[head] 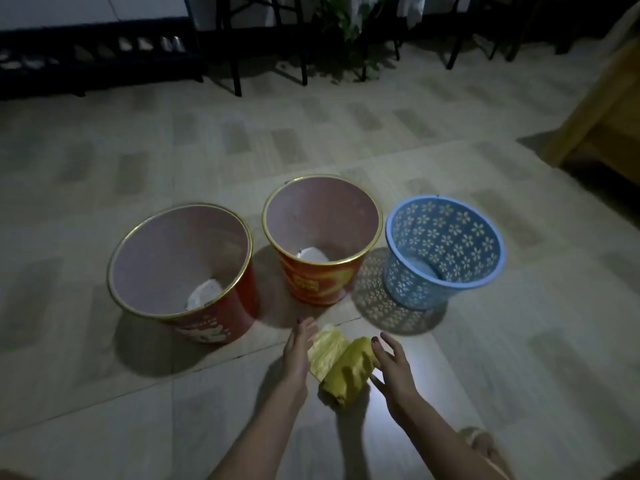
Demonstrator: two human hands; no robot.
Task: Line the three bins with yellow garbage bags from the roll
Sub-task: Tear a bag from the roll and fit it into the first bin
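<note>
Risk: the roll of yellow garbage bags (348, 372), bottom centre on the tiled floor (485, 341), could over-unroll or tear off-perforation in this dim light. Left hand (296, 355) flat and open beside the loose flap; right hand (393, 368) spread beside the roll, contact unclear. Count: two red bins (180, 268) (322, 237), one blue perforated basket (445, 251), all unlined; one roll.

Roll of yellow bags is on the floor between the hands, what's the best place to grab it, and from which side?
Take the roll of yellow bags around its thick rolled body, coming from above with the right hand, which is already next to it. It lies flat on the tiled floor, slanted, with the loose flat end unrolled toward the left hand, which can pinch that end and pull a bag free.
</note>
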